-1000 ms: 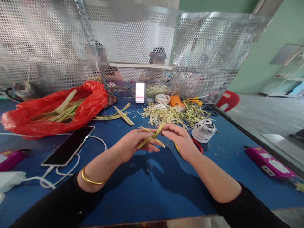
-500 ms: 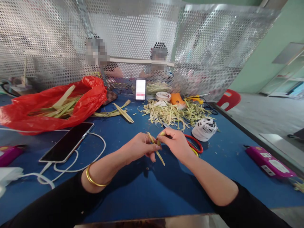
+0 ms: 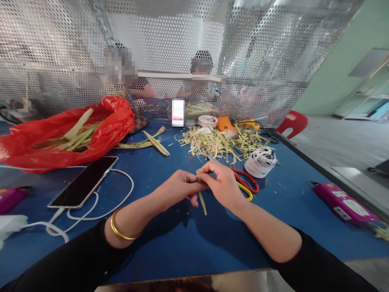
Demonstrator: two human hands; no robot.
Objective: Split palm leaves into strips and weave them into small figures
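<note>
My left hand point(image 3: 179, 187) and my right hand point(image 3: 223, 184) meet over the blue table point(image 3: 182, 239), fingers pinched together on a yellow-green leaf strip point(image 3: 201, 198). Its loose end hangs down below my fingers. A gold bangle point(image 3: 120, 231) sits on my left wrist. Scissors with red and yellow handles point(image 3: 247, 185) lie just behind my right hand.
A red plastic bag point(image 3: 63, 140) holding leaf strips lies at the left, a phone point(image 3: 83, 182) on a white cable beside it. Leaf scraps point(image 3: 219, 144), a white reel point(image 3: 260, 162) and pink boxes point(image 3: 343, 200) are at the right. Two people sit behind the perforated metal screen point(image 3: 258, 69).
My hands have closed together on the strip and pulled slightly toward me. The strip's crossed ends have folded in, leaving one end hanging down.
</note>
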